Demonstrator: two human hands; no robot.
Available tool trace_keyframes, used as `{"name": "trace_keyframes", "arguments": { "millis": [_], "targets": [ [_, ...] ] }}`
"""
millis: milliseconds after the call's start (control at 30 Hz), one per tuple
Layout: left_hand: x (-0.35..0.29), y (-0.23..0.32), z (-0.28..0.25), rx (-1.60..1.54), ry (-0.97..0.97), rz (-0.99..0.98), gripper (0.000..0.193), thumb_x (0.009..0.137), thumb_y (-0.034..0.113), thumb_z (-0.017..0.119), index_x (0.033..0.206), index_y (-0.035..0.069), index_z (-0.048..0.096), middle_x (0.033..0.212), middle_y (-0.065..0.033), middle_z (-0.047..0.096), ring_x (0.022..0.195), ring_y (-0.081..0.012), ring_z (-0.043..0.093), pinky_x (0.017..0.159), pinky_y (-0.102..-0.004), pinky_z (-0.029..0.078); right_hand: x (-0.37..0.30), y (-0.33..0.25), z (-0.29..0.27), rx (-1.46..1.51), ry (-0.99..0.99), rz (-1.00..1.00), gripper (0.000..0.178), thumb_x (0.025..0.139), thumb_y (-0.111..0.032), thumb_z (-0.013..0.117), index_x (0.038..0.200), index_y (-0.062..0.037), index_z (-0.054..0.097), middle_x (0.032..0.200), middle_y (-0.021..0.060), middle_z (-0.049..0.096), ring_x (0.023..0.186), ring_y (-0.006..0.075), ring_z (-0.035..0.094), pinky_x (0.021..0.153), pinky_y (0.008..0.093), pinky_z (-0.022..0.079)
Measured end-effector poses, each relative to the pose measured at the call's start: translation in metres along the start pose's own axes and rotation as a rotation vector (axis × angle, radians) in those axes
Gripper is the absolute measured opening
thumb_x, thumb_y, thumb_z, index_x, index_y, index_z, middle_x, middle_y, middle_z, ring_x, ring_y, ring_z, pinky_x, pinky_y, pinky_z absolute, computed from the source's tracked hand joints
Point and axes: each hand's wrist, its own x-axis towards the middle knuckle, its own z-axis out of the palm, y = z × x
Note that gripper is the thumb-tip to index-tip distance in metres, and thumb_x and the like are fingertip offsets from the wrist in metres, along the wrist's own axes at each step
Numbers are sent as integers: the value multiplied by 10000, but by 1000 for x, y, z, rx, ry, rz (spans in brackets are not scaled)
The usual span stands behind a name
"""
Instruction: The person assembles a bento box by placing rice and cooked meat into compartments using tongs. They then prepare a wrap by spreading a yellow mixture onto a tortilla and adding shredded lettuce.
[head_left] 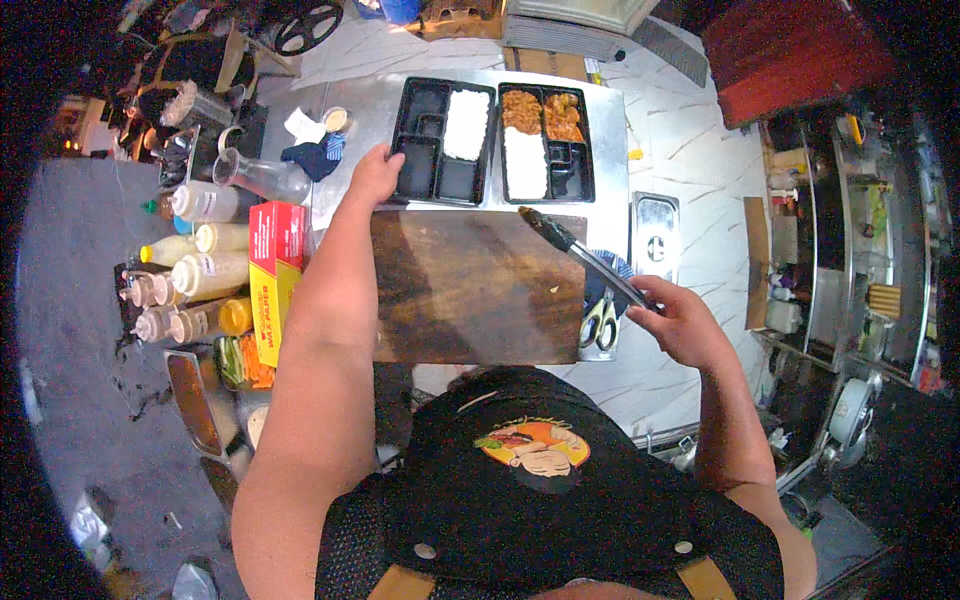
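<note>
My left hand grips the left edge of a black compartment tray, thumb at the rim and its other fingers mostly hidden. White rice fills that tray's upper right compartment; its other compartments look bare. Beside it lies a second black tray, with orange-brown sauced food in its two upper compartments and rice at lower left. In my right hand is a pair of tongs, food-smeared tips pointing up-left, over the far right part of a wooden cutting board.
Scissors and a striped cloth lie right of the board, near a steel lid. Along the left stand a red-and-yellow box, several squeeze bottles and a clear carafe. Stocked shelves line the right.
</note>
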Motion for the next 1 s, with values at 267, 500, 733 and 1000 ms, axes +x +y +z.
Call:
{"name": "trace_keyframes", "arguments": {
  "millis": [267,500,733,1000],
  "targets": [
    [-103,-14,-37,-410,316,117,424,996,375,665,1181,-6,696,1057,-218,740,993,-365,695,898,-504,541,-19,-67,26,-59,-65,-154,485,979,-128,717,1446,-36,622,872,-12,630,582,60,529,493,246,423],
    [-396,-61,-46,-1003,457,-61,431,1003,306,746,1289,49,550,1085,-109,699,995,-209,651,905,-385,544,-5,-192,103,-333,-344,-523,472,975,-108,751,1422,-10,636,1109,39,686,832,110,617,724,260,507],
    [-739,-148,-32,-1278,736,-457,617,1079,189,644,1588,-71,411,1415,-190,666,1231,-212,666,1071,-365,534,-63,-340,359,-649,-609,-766,480,991,-166,762,1432,-20,641,1204,108,756,977,176,679,854,328,558],
    [-988,-181,-10,-811,1153,-1016,554,1056,240,643,1508,-45,496,1345,-200,687,1214,-269,663,1083,-390,494,-119,-441,741,-1128,-624,-1528,506,1003,-330,728,1445,-102,633,1246,263,732,1139,458,707,957,505,571]
  ]
}}
